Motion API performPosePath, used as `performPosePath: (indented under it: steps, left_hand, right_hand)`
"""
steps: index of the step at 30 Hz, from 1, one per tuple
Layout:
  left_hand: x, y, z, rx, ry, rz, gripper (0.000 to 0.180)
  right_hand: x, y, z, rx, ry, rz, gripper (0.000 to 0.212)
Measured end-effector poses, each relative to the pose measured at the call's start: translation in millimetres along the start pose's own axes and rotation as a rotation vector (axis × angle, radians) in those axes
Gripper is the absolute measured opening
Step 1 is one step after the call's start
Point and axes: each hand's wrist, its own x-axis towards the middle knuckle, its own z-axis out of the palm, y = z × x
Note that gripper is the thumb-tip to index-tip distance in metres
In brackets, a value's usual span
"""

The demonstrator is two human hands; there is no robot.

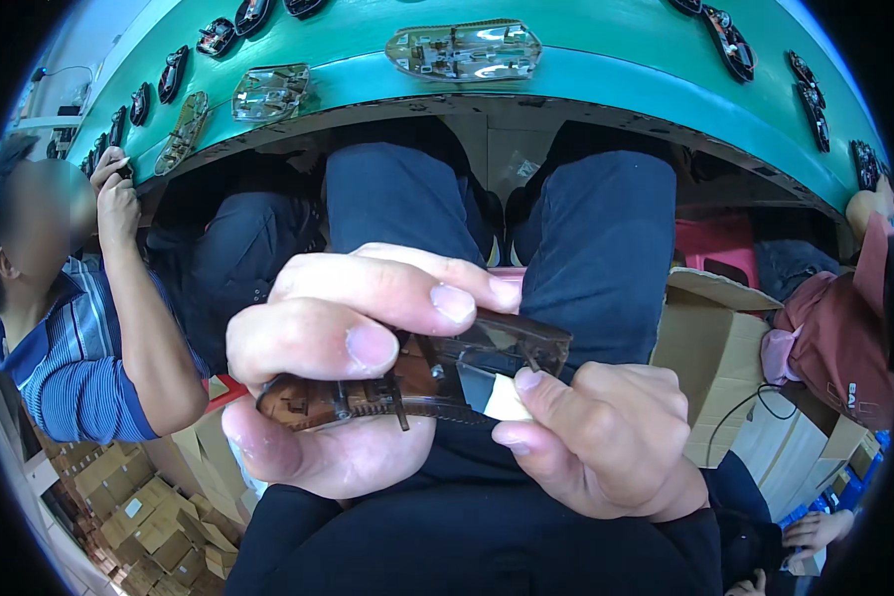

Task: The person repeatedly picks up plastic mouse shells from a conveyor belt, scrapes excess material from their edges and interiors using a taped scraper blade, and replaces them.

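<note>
My left hand (pixel 340 320) is wrapped round a long translucent brown plastic housing (pixel 422 375), held above my lap. Posts, ribs and a row of small teeth show inside the housing; part of it is hidden by my fingers. At its right end, my right hand (pixel 611 437) pinches a small white piece (pixel 505 398) between thumb and forefinger. The white piece joins a greyish clear patch lying against the housing; whether this is film or tape I cannot make out.
Ahead runs a green bench (pixel 606 84) with a clear housing (pixel 464 52) near its edge and several dark assemblies farther back. A person (pixel 99 338) in a striped shirt works at left, another in a red sleeve (pixel 844 328) at right. Cardboard boxes (pixel 710 348) stand beside me.
</note>
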Motion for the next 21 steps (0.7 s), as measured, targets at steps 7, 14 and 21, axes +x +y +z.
performPosePath:
  steps: [7,14,21]
  left_hand:
    - [-1,2,-2,-0.035,0.053,-0.053,0.049]
    - [-4,1,-6,-0.041,0.080,-0.115,0.048]
    - [-6,5,-14,-0.028,0.118,-0.161,0.047]
  right_hand:
    - [8,-6,2,-0.011,-0.007,0.052,0.028]
    - [11,-8,7,-0.038,0.017,0.087,0.018]
    - [11,-7,13,-0.063,0.007,0.070,0.016]
